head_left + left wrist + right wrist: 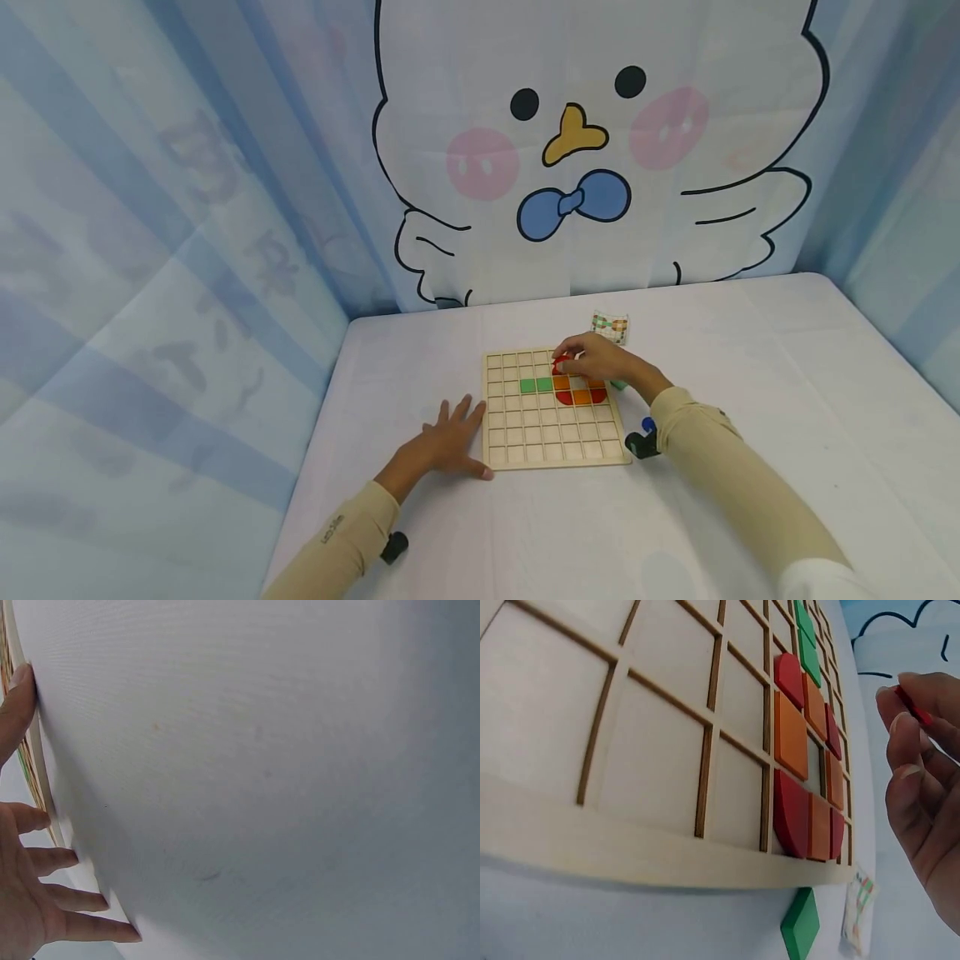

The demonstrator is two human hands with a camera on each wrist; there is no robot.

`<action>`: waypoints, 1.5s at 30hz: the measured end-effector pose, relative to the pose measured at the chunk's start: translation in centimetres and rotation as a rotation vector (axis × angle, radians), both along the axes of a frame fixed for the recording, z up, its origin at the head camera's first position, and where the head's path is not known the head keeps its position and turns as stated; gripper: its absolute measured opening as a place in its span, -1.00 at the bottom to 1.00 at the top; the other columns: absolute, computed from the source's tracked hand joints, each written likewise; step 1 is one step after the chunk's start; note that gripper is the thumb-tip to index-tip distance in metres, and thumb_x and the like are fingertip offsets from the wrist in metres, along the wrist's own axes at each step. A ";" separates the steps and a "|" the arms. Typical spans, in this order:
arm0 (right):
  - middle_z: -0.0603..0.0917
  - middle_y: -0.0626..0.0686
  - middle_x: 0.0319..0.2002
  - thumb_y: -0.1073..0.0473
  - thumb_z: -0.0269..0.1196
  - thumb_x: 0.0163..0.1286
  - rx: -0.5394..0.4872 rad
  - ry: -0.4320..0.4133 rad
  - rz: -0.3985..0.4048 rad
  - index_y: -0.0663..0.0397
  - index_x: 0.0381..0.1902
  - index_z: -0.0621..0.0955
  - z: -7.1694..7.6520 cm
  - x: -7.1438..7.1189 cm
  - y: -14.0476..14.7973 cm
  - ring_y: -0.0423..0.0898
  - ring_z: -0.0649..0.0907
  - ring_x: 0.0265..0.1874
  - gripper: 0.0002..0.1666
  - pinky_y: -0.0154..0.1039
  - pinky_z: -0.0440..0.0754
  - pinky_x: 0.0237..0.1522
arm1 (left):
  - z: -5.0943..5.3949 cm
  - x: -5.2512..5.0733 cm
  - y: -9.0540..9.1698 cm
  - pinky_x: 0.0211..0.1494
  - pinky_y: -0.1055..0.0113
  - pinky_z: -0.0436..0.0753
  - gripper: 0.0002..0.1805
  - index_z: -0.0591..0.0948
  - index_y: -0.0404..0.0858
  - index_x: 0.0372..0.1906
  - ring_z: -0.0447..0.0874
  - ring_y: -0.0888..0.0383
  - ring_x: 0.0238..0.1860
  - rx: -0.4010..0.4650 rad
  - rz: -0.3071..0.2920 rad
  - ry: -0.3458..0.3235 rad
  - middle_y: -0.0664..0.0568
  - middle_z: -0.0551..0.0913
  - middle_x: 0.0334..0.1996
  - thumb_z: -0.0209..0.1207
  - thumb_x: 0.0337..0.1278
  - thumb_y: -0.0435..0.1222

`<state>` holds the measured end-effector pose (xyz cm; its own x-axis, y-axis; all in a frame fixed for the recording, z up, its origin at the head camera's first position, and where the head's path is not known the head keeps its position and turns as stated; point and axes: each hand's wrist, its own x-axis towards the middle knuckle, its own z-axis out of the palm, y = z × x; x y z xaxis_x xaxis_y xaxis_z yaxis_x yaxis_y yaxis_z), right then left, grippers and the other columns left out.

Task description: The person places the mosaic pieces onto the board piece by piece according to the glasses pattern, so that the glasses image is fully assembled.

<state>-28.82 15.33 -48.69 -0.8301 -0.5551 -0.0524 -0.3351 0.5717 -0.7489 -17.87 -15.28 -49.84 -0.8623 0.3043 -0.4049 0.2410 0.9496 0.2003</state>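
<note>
A wooden grid board (551, 425) lies on the table. My left hand (450, 437) rests at its left edge with the fingers spread, thumb and fingers touching the rim in the left wrist view. Over the board's far right part, my right hand (603, 360) pinches a small red piece (913, 706) between thumb and fingertips. Red rounded tiles and orange square tiles (790, 735) form a ring around one bare cell on the board. Two green tiles (536, 385) sit in a row to the left of that ring.
A loose green piece (801, 924) lies beside the board's right edge. Behind the board is a small pattern card (611, 327). A blue piece (648, 425) shows near the right wrist's dark camera (642, 444). A printed curtain (570, 250) hangs behind the table.
</note>
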 end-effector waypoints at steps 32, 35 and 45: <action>0.75 0.04 -0.06 0.01 0.31 0.41 0.200 0.089 -0.103 -0.04 0.11 0.70 -2.0 -0.1 -5.9 -0.04 0.69 -0.11 -0.63 -0.07 0.63 -0.11 | 0.2 0.0 0.2 0.32 -0.47 0.28 0.28 0.05 -0.06 0.62 -0.12 -0.43 0.57 -0.025 0.005 -0.014 -0.13 -0.04 0.63 0.46 -0.19 0.26; 0.74 0.05 -0.07 0.01 0.31 0.42 0.200 0.099 -0.085 0.00 0.18 0.66 -2.0 -0.1 -5.8 -0.04 0.69 -0.15 -0.57 -0.09 0.63 -0.14 | 0.2 0.0 0.2 0.32 -0.47 0.28 0.29 0.05 -0.06 0.62 -0.13 -0.43 0.57 -0.024 0.007 -0.014 -0.13 -0.05 0.63 0.46 -0.19 0.26; 0.74 0.02 -0.15 -0.03 0.34 0.38 0.206 0.107 -0.071 0.09 0.08 0.69 -1.6 0.1 -5.5 -0.08 0.68 -0.18 -0.58 -0.06 0.64 -0.13 | 0.3 0.0 -0.1 0.34 -0.49 0.24 0.28 0.04 -0.07 0.62 -0.16 -0.43 0.57 0.007 0.000 -0.026 -0.14 -0.07 0.63 0.45 -0.16 0.25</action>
<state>-28.74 9.85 -50.29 -0.8737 -0.4817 -0.0681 -0.3596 0.7337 -0.5765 -17.82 -15.34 -49.50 -0.8518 0.3069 -0.4246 0.2354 0.9482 0.2132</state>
